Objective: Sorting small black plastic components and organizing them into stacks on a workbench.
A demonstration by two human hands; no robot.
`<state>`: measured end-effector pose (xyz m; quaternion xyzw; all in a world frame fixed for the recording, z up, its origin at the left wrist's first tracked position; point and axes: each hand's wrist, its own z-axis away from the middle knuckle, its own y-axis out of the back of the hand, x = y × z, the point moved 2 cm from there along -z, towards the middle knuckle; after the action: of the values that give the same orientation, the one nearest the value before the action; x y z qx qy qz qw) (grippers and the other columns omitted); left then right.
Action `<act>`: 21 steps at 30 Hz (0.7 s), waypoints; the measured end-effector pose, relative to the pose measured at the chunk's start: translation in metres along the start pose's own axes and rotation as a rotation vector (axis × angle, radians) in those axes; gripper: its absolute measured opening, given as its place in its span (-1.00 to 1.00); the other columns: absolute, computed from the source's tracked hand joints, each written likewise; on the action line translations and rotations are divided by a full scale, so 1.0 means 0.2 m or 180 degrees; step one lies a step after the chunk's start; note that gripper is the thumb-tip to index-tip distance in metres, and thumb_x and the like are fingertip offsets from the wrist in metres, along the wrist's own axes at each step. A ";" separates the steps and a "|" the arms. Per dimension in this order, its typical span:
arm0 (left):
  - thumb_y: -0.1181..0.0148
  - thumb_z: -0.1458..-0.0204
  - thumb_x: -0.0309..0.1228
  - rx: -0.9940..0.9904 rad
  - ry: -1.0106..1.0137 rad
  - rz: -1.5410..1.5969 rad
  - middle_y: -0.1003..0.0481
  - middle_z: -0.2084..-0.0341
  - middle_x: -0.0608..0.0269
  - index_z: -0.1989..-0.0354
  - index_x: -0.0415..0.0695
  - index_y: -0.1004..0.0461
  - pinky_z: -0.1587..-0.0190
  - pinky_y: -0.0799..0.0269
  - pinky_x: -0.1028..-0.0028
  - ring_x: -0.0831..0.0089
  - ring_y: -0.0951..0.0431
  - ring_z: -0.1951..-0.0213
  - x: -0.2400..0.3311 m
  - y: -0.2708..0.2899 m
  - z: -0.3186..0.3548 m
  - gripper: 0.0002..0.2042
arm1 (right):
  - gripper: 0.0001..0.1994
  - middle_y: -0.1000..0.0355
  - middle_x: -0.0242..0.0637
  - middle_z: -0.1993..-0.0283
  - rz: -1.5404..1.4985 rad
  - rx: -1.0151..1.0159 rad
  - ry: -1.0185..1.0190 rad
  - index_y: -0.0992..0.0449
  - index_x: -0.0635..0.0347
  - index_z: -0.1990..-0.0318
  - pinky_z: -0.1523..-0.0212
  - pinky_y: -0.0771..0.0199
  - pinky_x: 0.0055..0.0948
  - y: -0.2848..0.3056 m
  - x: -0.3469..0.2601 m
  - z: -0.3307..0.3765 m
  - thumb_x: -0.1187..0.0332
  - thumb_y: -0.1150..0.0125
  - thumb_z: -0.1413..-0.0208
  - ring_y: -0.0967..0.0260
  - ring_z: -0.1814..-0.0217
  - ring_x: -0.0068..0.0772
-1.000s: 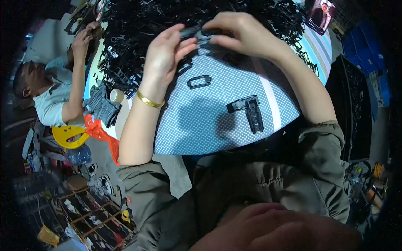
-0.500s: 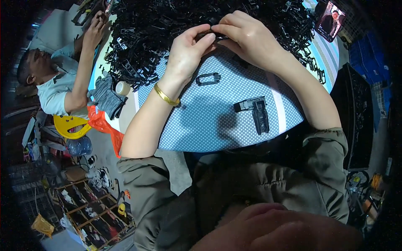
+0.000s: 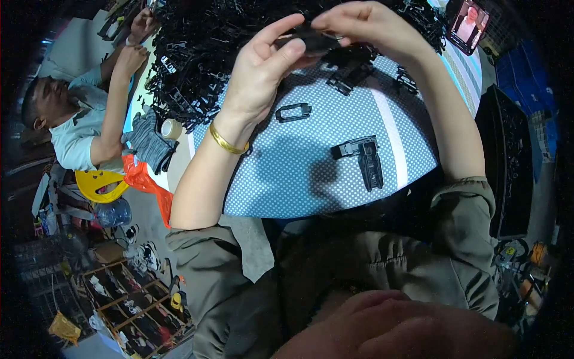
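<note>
My left hand (image 3: 257, 78), with a gold bangle at the wrist, pinches a black plastic part (image 3: 318, 44) between thumb and fingers above the far side of the table. At the part's right end, the bent fingers and thumb of my right hand (image 3: 385, 33) close on it; their exact contact is partly hidden. Below my left hand a small black oblong frame (image 3: 307, 110) lies on the dotted blue cloth (image 3: 269, 179). Nearer me, to the right, rests a black hinged-looking piece (image 3: 371, 167) in an L shape. More black pieces (image 3: 342, 82) lie under my right hand.
A big heap of black plastic parts (image 3: 197, 36) covers the far table. At the left are a tape roll (image 3: 171, 128), grey gloves (image 3: 146, 140), a red bag (image 3: 140, 175) and a seated co-worker (image 3: 89, 128). A phone (image 3: 468, 27) stands far right.
Both hands have shifted slightly away from me, and the part between them shows more. Black pieces under my right hand have come into view. The co-worker's hands have moved closer together.
</note>
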<state>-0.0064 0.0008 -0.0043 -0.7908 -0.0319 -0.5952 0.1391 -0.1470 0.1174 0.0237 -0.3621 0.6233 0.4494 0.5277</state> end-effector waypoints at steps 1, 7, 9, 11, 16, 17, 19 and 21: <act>-0.01 -0.03 -0.45 -0.0153 -0.0044 -0.0146 -0.42 0.27 0.20 -0.07 -0.29 -0.15 0.08 -0.39 0.47 0.48 -0.45 0.23 0.00 -0.02 0.01 -0.58 | -0.73 -0.46 -0.38 0.40 -0.0440 0.0034 -0.0095 -0.50 0.30 0.26 0.41 -0.31 -0.73 0.03 0.00 -0.01 0.25 -0.14 0.00 -0.31 0.46 -0.70; -0.01 0.00 -0.39 -0.1810 0.1208 -0.1014 -0.38 0.24 0.21 0.11 -0.24 -0.30 0.10 -0.34 0.52 0.51 -0.40 0.18 -0.06 -0.23 0.14 -0.71 | -0.78 -0.43 -0.13 0.46 0.4331 0.0354 0.0090 -0.53 0.19 0.41 0.34 -0.40 -0.31 0.10 0.15 0.00 0.29 -0.23 0.25 -0.39 0.42 -0.14; 0.00 -0.02 -0.35 -0.1914 0.1312 -0.1257 -0.38 0.23 0.23 0.11 -0.21 -0.32 0.07 -0.31 0.51 0.51 -0.38 0.15 -0.06 -0.24 0.15 -0.71 | -0.81 -0.43 -0.15 0.49 0.4653 0.0382 0.0283 -0.52 0.19 0.45 0.33 -0.40 -0.28 0.07 0.17 0.00 0.32 -0.21 0.29 -0.39 0.37 -0.14; 0.00 -0.03 -0.31 -0.2247 -0.0144 -0.1909 -0.37 0.18 0.24 0.10 -0.18 -0.35 0.04 -0.28 0.51 0.52 -0.37 0.13 -0.07 -0.24 0.16 -0.70 | -0.78 -0.44 -0.14 0.45 0.4771 0.0362 0.0139 -0.53 0.20 0.43 0.32 -0.42 -0.30 0.05 0.14 -0.02 0.28 -0.22 0.25 -0.41 0.37 -0.17; -0.15 0.10 -0.45 -0.0287 0.0098 -0.1901 -0.36 0.16 0.12 0.09 -0.23 -0.33 0.33 -0.43 0.62 0.54 -0.42 0.24 -0.04 -0.12 0.08 -0.65 | -0.78 -0.44 -0.17 0.45 0.4334 0.1079 0.0676 -0.50 0.19 0.39 0.30 -0.41 -0.30 0.05 0.07 0.03 0.34 -0.21 0.27 -0.40 0.34 -0.16; -0.17 0.12 -0.47 0.0292 -0.0310 -0.2102 -0.35 0.15 0.12 0.08 -0.22 -0.33 0.36 -0.44 0.63 0.55 -0.41 0.24 -0.05 -0.08 0.05 -0.63 | -0.78 -0.44 -0.16 0.42 0.3986 0.1069 0.0904 -0.50 0.20 0.35 0.31 -0.42 -0.34 0.04 0.06 0.02 0.34 -0.21 0.22 -0.41 0.35 -0.18; -0.18 0.15 -0.50 0.0600 -0.1175 -0.2815 -0.32 0.12 0.11 0.03 -0.17 -0.30 0.35 -0.45 0.59 0.53 -0.42 0.24 -0.01 -0.03 0.03 -0.57 | -0.77 -0.46 -0.16 0.38 0.3141 0.0860 0.1116 -0.49 0.24 0.27 0.34 -0.43 -0.48 0.01 0.07 0.00 0.32 -0.17 0.09 -0.43 0.39 -0.33; -0.17 0.14 -0.51 0.0481 -0.1373 -0.3134 -0.39 0.23 0.14 0.06 -0.17 -0.34 0.41 -0.43 0.60 0.52 -0.46 0.35 -0.01 -0.01 0.01 -0.61 | -0.73 -0.46 -0.21 0.41 0.2499 0.0276 0.1167 -0.47 0.27 0.24 0.35 -0.41 -0.54 -0.05 0.06 0.00 0.28 -0.18 0.07 -0.42 0.40 -0.43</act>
<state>-0.0060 0.0032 -0.0062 -0.7744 -0.4691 -0.4102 -0.1094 -0.1401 0.1137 0.0092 -0.1490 0.8154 0.5177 0.2121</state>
